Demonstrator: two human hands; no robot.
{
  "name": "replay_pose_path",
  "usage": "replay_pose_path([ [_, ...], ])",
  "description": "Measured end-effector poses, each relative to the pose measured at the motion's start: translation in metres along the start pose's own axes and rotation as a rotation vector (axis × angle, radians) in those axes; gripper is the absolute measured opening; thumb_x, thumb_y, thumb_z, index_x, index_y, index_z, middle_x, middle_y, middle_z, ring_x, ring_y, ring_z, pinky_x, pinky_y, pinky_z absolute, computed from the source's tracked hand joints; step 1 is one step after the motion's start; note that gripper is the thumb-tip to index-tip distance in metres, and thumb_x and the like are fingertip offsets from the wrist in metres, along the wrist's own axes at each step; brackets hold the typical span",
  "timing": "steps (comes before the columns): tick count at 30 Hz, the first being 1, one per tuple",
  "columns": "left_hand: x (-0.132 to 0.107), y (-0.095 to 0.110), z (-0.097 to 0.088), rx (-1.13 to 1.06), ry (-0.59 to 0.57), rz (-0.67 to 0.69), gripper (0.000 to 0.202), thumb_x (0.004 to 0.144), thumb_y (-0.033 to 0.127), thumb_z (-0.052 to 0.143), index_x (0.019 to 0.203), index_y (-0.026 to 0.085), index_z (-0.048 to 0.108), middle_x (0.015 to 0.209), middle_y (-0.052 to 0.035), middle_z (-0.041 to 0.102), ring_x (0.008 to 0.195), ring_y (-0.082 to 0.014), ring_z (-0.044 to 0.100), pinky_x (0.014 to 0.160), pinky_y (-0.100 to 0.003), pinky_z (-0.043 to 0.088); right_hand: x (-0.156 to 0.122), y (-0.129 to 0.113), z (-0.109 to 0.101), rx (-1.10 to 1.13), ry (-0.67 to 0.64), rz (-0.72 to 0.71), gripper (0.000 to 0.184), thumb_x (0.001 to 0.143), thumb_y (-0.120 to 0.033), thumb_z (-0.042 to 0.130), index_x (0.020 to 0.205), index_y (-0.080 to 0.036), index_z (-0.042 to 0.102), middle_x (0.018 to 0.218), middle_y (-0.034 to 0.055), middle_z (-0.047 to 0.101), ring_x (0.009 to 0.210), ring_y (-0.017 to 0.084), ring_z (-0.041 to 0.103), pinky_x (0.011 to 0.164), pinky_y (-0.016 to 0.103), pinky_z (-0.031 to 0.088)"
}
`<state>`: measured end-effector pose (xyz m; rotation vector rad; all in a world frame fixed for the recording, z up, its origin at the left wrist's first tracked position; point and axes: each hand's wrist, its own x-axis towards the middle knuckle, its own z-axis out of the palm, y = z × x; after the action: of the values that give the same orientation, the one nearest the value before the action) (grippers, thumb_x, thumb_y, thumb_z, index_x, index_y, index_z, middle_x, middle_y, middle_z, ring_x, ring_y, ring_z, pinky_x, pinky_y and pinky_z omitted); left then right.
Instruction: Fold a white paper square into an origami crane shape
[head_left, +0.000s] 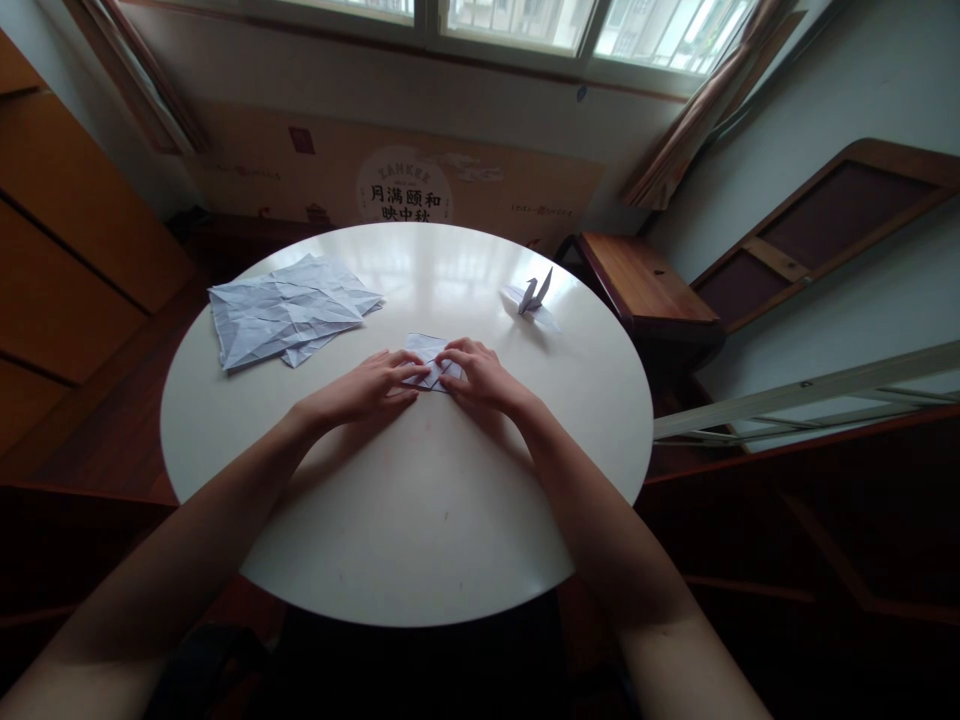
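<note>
A small folded piece of white paper (424,350) lies on the round white table (405,520) near its middle. My left hand (367,388) rests on the paper's left side, fingers pressed down on a fold. My right hand (480,374) covers its right side, fingertips pinching the paper's edge. Both hands meet over the paper, and part of it is hidden under the fingers.
A stack of creased white sheets (289,308) lies at the table's back left. A finished paper crane (534,296) stands at the back right. A wooden stool (645,282) sits beyond the table's right side, a cabinet (67,230) on the left.
</note>
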<state>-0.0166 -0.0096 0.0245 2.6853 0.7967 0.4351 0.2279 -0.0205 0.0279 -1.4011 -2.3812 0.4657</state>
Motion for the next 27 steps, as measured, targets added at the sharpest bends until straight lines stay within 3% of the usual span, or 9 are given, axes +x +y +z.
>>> replay_pose_path([
  [27,-0.002,-0.0032,0.0024,-0.009,0.02,0.002,0.041,0.098,0.031,0.056,0.139,0.027,0.057,0.134,-0.0105,0.056,0.12,-0.0287,0.055,0.106,-0.045,0.043,0.0013,0.0043,0.004,0.004,0.02,-0.016,0.028,0.091,-0.033,0.061,0.118,-0.025,0.068,0.128,0.0093,0.057,0.12,0.029,0.052,0.107,0.046,0.036],
])
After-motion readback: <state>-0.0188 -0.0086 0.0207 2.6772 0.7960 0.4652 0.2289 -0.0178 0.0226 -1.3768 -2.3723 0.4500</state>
